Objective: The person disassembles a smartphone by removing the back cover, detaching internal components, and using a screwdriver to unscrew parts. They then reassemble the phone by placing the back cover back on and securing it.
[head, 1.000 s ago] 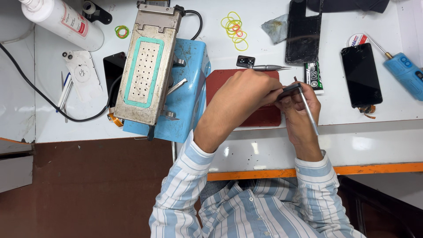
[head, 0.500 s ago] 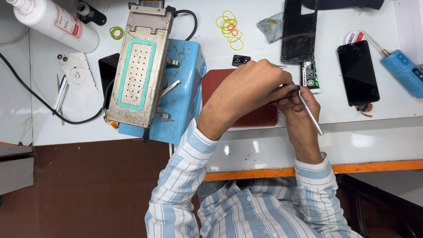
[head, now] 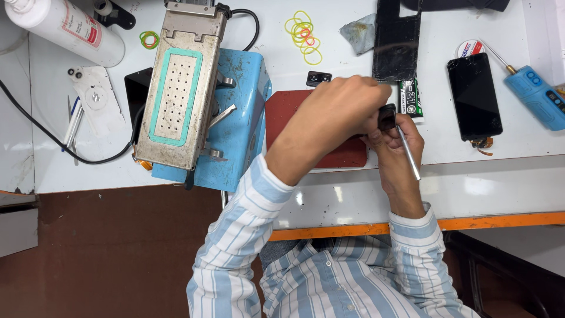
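Presently: left hand [head: 338, 112] pinched small black part [head: 386, 116] over red mat [head: 294, 121]; right hand [head: 397, 141] gripped thin metal tool [head: 408, 152], tip at part. Risk: tool slipping off, gouging part or finger, if pressed askew.

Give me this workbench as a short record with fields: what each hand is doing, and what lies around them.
Left hand: left hand over the red mat, closed on a small dark part
Right hand: right hand holds a thin metal tool
Left of the mat: perforated metal plate machine on a blue base
Right: dark phone, blue handled tool
Far edge: rubber bands, white bottle
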The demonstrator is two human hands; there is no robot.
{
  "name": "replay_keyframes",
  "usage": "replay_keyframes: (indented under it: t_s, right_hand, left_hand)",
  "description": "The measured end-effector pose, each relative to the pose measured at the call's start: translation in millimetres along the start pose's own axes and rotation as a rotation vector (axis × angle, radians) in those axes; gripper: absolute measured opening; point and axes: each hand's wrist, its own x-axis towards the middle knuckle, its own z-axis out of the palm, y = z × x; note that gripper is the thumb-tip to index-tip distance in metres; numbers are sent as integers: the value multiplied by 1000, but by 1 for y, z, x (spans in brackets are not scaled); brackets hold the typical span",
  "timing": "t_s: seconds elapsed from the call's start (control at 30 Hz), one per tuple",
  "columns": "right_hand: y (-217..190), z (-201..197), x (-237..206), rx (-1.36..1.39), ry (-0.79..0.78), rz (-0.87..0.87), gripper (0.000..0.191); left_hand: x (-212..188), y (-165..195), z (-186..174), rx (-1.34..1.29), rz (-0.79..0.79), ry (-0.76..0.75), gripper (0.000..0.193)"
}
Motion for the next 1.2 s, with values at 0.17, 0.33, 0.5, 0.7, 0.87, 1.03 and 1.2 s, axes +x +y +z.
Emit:
replay_keyframes:
  t_s: [0.17, 0.33, 0.5, 0.7, 0.87, 1.03, 1.2]
  right_hand:
    - [-3, 2, -1, -21, 19, 3, 34]
    - [-5, -4, -3, -153, 22, 19, 37]
    - [-10, -34, -16, -479, 126, -147, 52]
    - [-27, -49, -32, -722, 96, -523, 45]
    - [-44, -22, -37, -570, -42, -493, 21]
    - [-52, -8, -39, -728, -15, -521, 20]
    - [-51, -7, -40, -783, -19, -545, 18]
  left_hand:
    - [-16, -5, -10, -51, -184, -140, 15]
    - [-24, -10, -11, 49, -314, -322, 13]
    - [-29, -7, 7, 117, -73, -174, 12]
    - [-30, 3, 24, 300, -41, -174, 4]
    - [-33, 4, 23, 272, -33, -158, 5]
    - [-34, 8, 27, 245, -37, -146, 5]
    - [-34, 10, 29, 294, -50, -180, 5]
